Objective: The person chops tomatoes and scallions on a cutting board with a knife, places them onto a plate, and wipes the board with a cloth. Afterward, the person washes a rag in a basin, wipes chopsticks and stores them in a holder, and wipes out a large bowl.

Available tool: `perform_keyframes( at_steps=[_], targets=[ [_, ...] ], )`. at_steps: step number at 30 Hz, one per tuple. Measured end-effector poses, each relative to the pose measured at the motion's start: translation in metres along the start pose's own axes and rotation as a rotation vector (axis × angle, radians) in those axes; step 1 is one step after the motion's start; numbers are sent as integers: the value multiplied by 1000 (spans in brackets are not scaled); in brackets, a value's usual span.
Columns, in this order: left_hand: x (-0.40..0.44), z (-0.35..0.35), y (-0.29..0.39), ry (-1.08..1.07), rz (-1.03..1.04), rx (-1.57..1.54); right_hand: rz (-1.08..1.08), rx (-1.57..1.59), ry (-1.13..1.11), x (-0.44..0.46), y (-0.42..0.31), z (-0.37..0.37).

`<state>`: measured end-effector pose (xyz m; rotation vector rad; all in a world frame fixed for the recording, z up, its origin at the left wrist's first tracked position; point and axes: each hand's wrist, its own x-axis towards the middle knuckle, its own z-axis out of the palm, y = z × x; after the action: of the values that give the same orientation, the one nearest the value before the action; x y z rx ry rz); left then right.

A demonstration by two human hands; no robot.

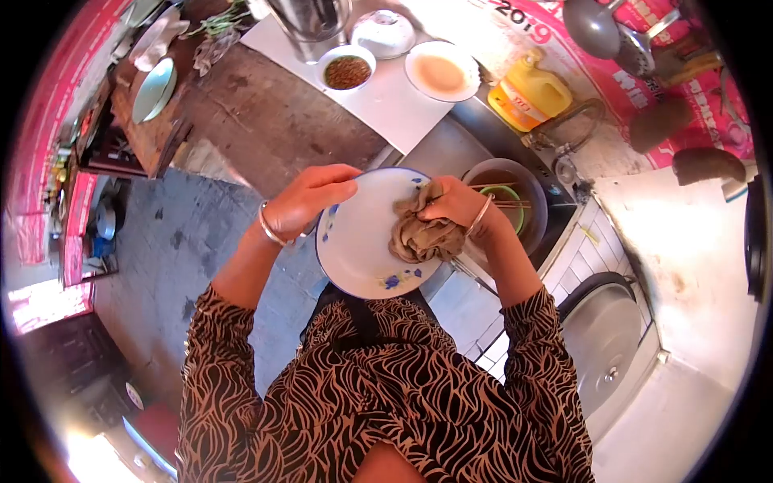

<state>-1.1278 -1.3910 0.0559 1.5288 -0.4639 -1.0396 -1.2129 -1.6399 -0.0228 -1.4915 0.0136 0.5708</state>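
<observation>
- Left hand [310, 201]: fingers hidden beneath the plate [362, 229]
- Right hand [460, 208]: fingers partly buried in the brown cloth [423, 240]
- Metal container [310, 24]: cut off at top

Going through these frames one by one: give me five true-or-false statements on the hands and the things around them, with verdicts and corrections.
1. The left hand grips the blue-rimmed plate. True.
2. The right hand holds a spoon. False: the right hand holds a crumpled brown cloth against the plate.
3. A yellow plastic jug is beside the metal sink. True.
4. The chopsticks lie on the plate. False: the chopsticks are at the round basin in the sink.
5. A round metal lid is to the person's right. True.
</observation>
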Motion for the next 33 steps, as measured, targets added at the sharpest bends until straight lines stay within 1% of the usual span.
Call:
perform_keyframes(
  at_steps=[2,3,6,7,9,10,11,12,14,15,16,17,18,19,21,22,23,24,26,27,28,30,31,32,33],
  targets=[
    [-4,0,3,-52,-20,31,8,-157,-77,12,-5,11],
    [-5,-1,-3,-93,-72,-13,67,-330,-114,19,-12,16],
    [-14,-4,-8,-127,-56,252,60,-492,-159,32,-42,42],
    [-20,-10,-12,-81,-21,327,108,-589,-242,39,-57,52],
    [-34,-27,-21,7,55,480,104,-552,-254,56,-65,75],
    [-36,-27,-24,71,70,427,100,-534,-261,60,-65,76],
    [-50,-36,-25,137,88,374,146,-551,-274,72,-70,88],
    [-66,-47,-29,204,105,317,136,-481,-245,83,-71,101],
    [-98,-73,-40,318,80,47,117,-354,-198,104,-67,121],
    [-112,-89,-43,378,82,-90,96,-383,-171,114,-71,133],
    [-126,-104,-45,435,102,-93,75,-339,-152,124,-76,147],
    [-127,-107,-45,495,109,-101,62,-286,-140,126,-79,147],
    [-145,-127,-50,554,120,-110,50,-237,-126,142,-84,166],
    [-159,-146,-58,598,152,-169,-22,-273,-158,167,-73,176],
    [-192,-175,-64,716,200,-286,-54,-84,-85,200,-56,210],
    [-206,-190,-64,777,225,-341,-73,12,-50,209,-63,231],
    [-217,-203,-70,844,247,-380,3,276,39,215,-67,256],
    [-212,-206,-70,921,263,-402,35,416,66,217,-66,264],
    [-231,-228,-76,1064,361,-450,60,647,131,228,-75,305],
    [-242,-233,-75,1110,382,-478,-32,660,221,236,-73,326],
    [-249,-237,-77,1180,421,-531,35,770,161,241,-80,341],
    [-254,-246,-82,1315,507,-634,22,875,277,247,-99,382],
    [-249,-252,-80,1376,548,-680,-33,920,287,261,-99,394],
    [-251,-253,-82,1387,563,-713,9,916,283,263,-99,401],
    [-254,-256,-79,1398,577,-747,-10,864,265,269,-104,403]
  ],
)
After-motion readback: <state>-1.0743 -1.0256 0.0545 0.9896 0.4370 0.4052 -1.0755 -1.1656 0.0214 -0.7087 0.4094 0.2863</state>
